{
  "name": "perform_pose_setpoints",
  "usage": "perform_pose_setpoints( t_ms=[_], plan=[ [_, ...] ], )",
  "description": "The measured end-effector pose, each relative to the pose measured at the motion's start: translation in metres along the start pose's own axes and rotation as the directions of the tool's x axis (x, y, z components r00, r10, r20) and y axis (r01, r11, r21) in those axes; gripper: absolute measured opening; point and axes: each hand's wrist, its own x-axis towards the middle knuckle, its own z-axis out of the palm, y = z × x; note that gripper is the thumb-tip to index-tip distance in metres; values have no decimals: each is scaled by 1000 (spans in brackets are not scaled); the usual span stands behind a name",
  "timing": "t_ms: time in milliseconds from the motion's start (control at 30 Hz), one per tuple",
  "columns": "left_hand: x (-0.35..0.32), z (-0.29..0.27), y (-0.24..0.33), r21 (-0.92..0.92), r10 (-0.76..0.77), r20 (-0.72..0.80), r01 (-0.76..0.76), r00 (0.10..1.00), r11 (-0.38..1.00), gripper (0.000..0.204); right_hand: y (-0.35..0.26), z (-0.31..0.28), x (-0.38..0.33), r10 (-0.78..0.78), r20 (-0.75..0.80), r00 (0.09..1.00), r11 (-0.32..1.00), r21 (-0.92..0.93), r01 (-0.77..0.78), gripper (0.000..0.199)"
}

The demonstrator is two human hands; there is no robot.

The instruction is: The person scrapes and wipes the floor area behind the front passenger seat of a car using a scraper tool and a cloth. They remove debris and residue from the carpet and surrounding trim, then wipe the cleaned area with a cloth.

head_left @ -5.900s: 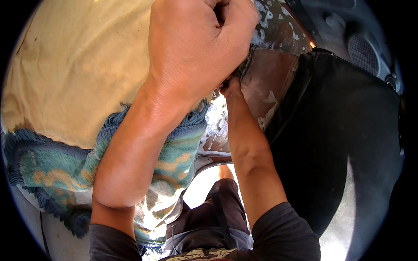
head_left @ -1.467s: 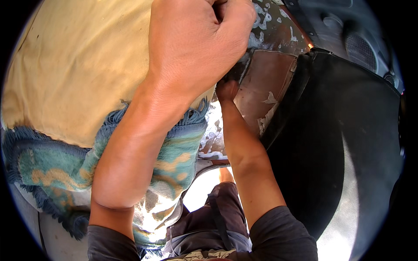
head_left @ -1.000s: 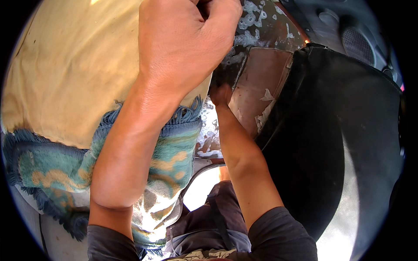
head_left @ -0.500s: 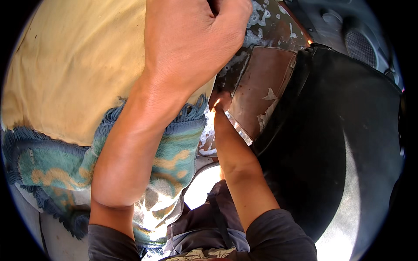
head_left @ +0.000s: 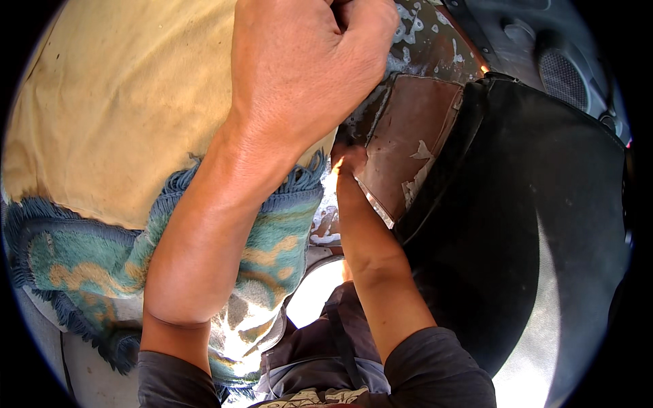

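My left hand [head_left: 306,68] is large and close at the top of the view. Its fingers are curled closed and run past the upper edge, so whatever they hold is hidden. Deeper down, my right hand [head_left: 350,160] reaches onto a dark surface [head_left: 435,41] with white foamy patches, beside a worn brown panel [head_left: 408,136] with torn spots. Shadow covers its fingers. Left of it, a tan cloth cover [head_left: 122,102] lies spread out, its lower edge meeting a blue-green fringed blanket [head_left: 279,238] that passes behind my left forearm.
A large black padded seat or panel [head_left: 503,224] fills the right side, close to my right forearm. Beyond it is a grey panel with a speaker grille [head_left: 563,76]. A brightly lit pale round-edged thing [head_left: 316,292] sits near my legs.
My left hand has shifted slightly to the right, still closed. My right hand has moved a little up and to the right over the dark surface.
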Motion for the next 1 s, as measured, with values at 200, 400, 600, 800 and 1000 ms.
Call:
perform_pose_setpoints(
  t_ms=[200, 400, 600, 800, 1000],
  plan=[
    [4, -2, -19, -129, 18, 47, -12, 999, 992, 36, 6, 26, 51, -398, -386, 833, 839, 214, 500, 35],
    [0, 0, -3, 3, 8, 6, -8, 1000, 1000, 36, 27, 51, 62, -638, 102, 763, 756, -102, 646, 33],
    [0, -1, -6, -7, 78, 35, -78, 996, 997, 35, 1, 32, 50, -479, -179, 859, 876, -33, 482, 29],
    [0, -3, -11, -31, 21, -7, -21, 1000, 999, 36, -11, 24, 35, -356, 80, 931, 924, -117, 363, 24],
    [2, -1, -1, -65, 31, 46, -28, 998, 997, 36, 6, 29, 69, -473, 99, 875, 879, -17, 477, 36]
  ],
)
